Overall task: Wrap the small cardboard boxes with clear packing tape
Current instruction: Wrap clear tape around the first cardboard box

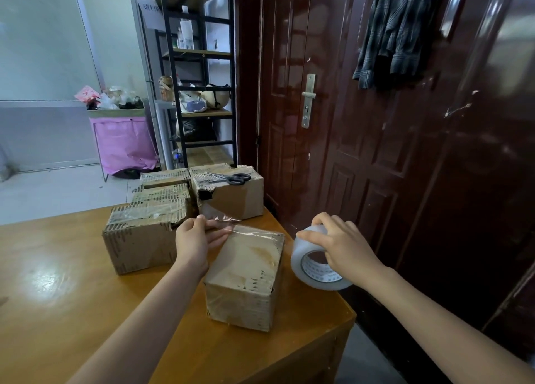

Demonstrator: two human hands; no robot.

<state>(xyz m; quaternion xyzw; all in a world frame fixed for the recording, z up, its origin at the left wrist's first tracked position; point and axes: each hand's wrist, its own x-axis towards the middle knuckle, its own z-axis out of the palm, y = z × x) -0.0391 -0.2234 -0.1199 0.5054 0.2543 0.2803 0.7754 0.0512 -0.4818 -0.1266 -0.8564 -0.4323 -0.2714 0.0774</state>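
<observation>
1. A dark red-brown door (362, 123) fills the right of the scene, a plaid shirt (396, 33) hanging near its top and a metal lever handle (308, 99) on its left side.
2. A wooden table (58, 282) spans the lower left, its corner pointing toward the door.
3. A black metal shelf unit (199, 65) stands beyond the table; a pink bin (124, 143) heaped with rubbish sits to its left.
4. At the table's far edge, a cluster of worn cardboard boxes (144, 238) sits close together, already banded with clear tape.
5. The rear right box (234, 198) of that cluster carries a pair of black-handled scissors (231, 178) on its top.
6. Nearest the viewer, a small cardboard box (246, 273) stands apart from the cluster, between the two hands.
7. The tape roll (312, 262), clear packing tape, is held upright just right of that box, near the table's edge.
8. The right hand (341, 244) grips the roll from above, fingers curled over its rim.
9. The left hand (197, 238) rests at the box's far left corner, thumb and fingers pinching the loose end of the tape.
10. A tape strip (254, 233) lies along the box's far top edge, its free end crumpled above the left fingers.
</observation>
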